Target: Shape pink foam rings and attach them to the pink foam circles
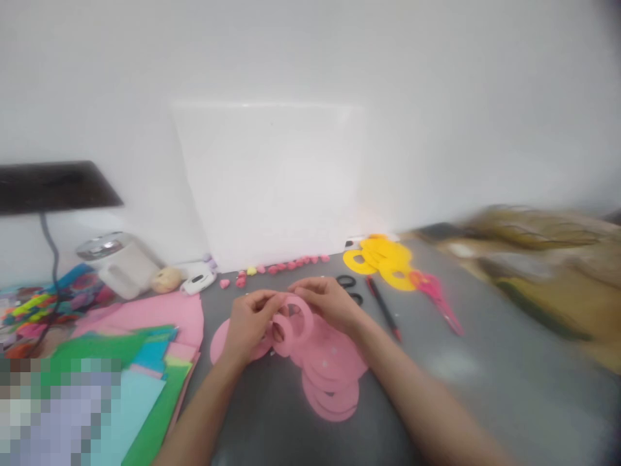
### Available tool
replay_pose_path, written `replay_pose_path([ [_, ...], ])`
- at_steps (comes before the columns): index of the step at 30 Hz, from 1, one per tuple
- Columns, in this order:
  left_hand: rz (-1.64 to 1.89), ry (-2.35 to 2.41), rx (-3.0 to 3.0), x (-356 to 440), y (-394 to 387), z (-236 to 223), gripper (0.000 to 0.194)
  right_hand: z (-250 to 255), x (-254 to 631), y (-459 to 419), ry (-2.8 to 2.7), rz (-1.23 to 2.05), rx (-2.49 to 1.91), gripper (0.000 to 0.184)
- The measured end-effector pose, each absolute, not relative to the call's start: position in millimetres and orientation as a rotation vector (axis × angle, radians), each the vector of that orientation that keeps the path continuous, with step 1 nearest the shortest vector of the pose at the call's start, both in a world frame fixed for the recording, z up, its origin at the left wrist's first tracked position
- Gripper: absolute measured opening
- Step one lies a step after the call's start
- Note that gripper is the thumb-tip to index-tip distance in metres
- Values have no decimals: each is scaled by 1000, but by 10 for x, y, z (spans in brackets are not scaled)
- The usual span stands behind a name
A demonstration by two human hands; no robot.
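**Pink rings (307,317), held up**

Left hand (251,321) and right hand (332,303) pinch them narrowly over the grey table (272,414), likely to steady both sides. The pink pile (342,370) lies just below, presumably for easy reach (pink scissors (438,299) rest well aside).

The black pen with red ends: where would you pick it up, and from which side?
I'd probably pinch the black pen mid-barrel, thumb and fingers across it, coming from above and the right. It's slim and lies flat on a slant; gray tabletop shows along its right side, while the black scissors and the right hand are close on its left.
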State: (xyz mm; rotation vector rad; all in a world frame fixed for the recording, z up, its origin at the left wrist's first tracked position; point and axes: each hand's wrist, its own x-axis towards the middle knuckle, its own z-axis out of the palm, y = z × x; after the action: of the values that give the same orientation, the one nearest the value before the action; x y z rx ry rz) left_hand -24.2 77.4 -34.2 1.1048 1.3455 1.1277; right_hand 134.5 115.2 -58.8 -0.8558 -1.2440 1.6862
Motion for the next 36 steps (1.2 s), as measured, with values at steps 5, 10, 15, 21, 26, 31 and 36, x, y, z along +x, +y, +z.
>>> replay_pose_path([
  [5, 1251, 1357, 1156, -270, 795, -405, 22, -620, 1346, 1150, -1208, 1825, -689, 28],
  [10, 1227, 1350, 1157, -268, 794, -429, 22, -651, 1337, 1155, -1155, 1808, -731, 29],
  [15, 1243, 1366, 1201, -253, 788, -420, 20, -656, 1319, 1148, -1147, 1799, -738, 28],
  [21, 1243, 1394, 1284, -260, 791, -436, 20, -638, 1317, 1149, -1136, 1807, -736, 28],
  [26, 1246, 1389, 1288, -270, 800, -457, 23, -630, 1311, 1148, -1144, 1784, -783, 28],
  [31, 1226, 1404, 1298, -267, 805, -454, 23, -636, 1317, 1149, -1192, 1722, -832, 26],
  [36, 1224, 1405, 1307, -272, 799, -436, 21, -650, 1316, 1151, -1188, 1734, -817, 24],
])
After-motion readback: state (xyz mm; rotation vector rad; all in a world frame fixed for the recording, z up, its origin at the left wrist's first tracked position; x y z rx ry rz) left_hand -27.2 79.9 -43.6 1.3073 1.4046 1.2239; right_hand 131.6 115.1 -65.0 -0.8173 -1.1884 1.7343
